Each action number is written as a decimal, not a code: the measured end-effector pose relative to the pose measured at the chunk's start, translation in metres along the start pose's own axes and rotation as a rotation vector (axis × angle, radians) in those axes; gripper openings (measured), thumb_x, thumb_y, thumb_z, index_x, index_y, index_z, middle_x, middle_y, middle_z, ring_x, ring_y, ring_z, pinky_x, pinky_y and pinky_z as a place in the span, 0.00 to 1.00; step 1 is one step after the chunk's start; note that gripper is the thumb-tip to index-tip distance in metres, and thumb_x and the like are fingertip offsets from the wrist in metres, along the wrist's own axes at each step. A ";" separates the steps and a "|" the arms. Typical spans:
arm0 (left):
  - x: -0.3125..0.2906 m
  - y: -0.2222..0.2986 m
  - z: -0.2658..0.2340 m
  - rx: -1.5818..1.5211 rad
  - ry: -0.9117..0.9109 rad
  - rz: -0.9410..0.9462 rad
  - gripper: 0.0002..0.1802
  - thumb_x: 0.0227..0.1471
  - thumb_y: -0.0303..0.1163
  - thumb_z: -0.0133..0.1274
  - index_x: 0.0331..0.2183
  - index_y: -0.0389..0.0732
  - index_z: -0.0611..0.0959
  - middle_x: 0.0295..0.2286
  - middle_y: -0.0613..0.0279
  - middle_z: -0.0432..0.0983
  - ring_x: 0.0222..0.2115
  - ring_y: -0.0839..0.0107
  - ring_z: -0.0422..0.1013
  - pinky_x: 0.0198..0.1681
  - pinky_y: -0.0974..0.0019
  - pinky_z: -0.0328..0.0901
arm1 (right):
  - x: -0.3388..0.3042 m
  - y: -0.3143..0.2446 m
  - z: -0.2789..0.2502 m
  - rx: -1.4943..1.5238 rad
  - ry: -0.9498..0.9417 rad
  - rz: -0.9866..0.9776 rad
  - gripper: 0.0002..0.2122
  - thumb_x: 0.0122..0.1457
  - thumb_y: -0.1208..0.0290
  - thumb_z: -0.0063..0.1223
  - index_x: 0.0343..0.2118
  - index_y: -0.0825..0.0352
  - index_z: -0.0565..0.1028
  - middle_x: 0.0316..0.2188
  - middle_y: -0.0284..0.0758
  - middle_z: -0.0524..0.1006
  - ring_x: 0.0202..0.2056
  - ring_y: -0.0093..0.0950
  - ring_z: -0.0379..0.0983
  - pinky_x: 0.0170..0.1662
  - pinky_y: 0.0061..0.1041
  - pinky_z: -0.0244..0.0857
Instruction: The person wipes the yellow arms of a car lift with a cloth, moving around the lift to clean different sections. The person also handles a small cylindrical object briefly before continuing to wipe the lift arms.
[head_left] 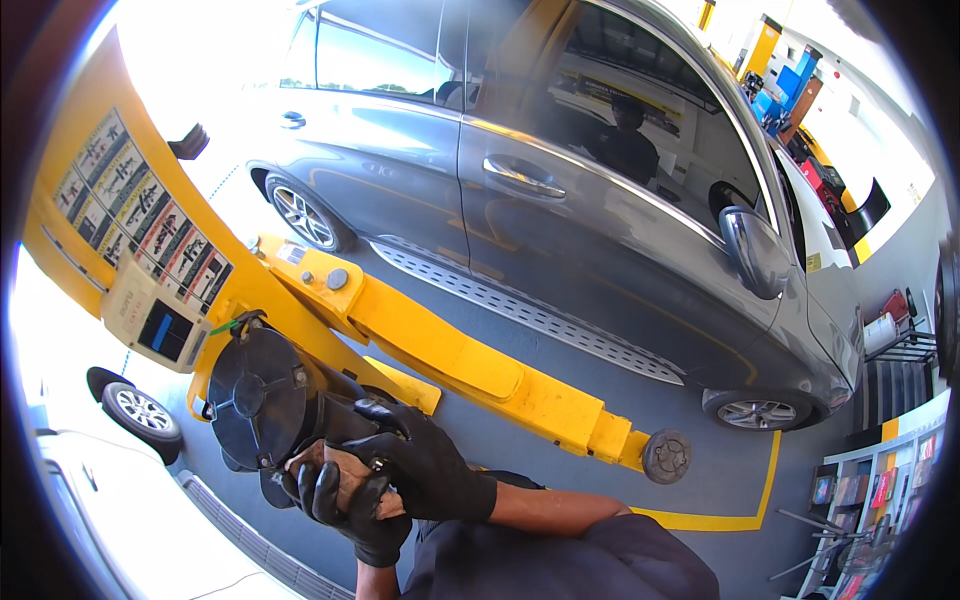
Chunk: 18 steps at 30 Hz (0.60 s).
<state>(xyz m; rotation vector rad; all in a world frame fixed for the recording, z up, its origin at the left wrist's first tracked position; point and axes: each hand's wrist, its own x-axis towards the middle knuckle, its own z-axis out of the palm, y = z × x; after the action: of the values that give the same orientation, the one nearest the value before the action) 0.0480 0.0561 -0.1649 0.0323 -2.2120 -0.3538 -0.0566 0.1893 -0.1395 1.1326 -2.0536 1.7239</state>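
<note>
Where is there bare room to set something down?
Bare floor lies between the round pad, the front wheel and the yellow line. It is crowded around the left hand, right hand, brown wad and black drum.

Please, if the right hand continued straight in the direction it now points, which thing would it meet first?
Most likely the right hand would meet the black round-ended housing; they may already touch, as depth is unclear here.
</note>
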 end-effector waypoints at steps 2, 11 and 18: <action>0.005 0.003 -0.001 0.007 0.016 0.018 0.19 0.50 0.35 0.72 0.43 0.63 0.85 0.59 0.58 0.65 0.69 0.40 0.58 0.72 0.28 0.50 | 0.001 0.000 -0.001 -0.007 0.000 -0.014 0.31 0.55 0.57 0.78 0.61 0.57 0.76 0.63 0.54 0.74 0.62 0.56 0.72 0.65 0.49 0.68; 0.019 0.006 -0.009 -0.020 -0.011 0.079 0.19 0.50 0.18 0.65 0.42 0.50 0.85 0.62 0.51 0.69 0.69 0.39 0.61 0.73 0.33 0.52 | 0.006 -0.002 -0.032 0.113 -0.121 0.001 0.24 0.63 0.67 0.65 0.63 0.60 0.78 0.65 0.54 0.72 0.69 0.57 0.66 0.70 0.50 0.62; 0.030 0.012 -0.012 0.036 0.018 0.072 0.19 0.48 0.24 0.67 0.43 0.54 0.88 0.57 0.57 0.73 0.65 0.45 0.66 0.72 0.34 0.55 | -0.074 0.037 -0.126 -0.627 -0.247 0.172 0.18 0.64 0.62 0.66 0.54 0.63 0.82 0.54 0.43 0.82 0.58 0.46 0.78 0.61 0.46 0.70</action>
<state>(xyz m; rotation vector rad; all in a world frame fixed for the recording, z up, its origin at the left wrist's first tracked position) 0.0395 0.0604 -0.1317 -0.0243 -2.1957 -0.2725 -0.0691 0.3349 -0.1765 1.0099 -2.6309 0.8923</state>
